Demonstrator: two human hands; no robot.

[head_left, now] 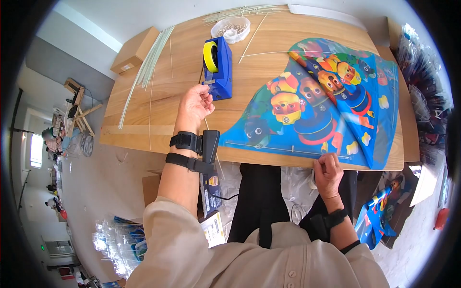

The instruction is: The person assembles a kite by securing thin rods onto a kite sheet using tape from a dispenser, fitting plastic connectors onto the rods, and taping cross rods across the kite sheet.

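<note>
My left hand is raised beside the front end of a blue tape dispenser. Its fingers are curled, thumb and forefinger pinched near the cutter; any tape between them is too small to see. A roll of yellow tape sits in the dispenser. Spread on the table is a blue plastic kite sheet printed with cartoon dogs, one part folded over. Along its near edge runs a thin white rod. My right hand is closed at that near edge, close to the rod's right end; what its fingers hold is hidden.
Pale thin rods lie on the wooden table's left side, more at the back. A white bowl of small parts stands behind the dispenser, a cardboard box at the far left. Plastic-wrapped packs line the right side.
</note>
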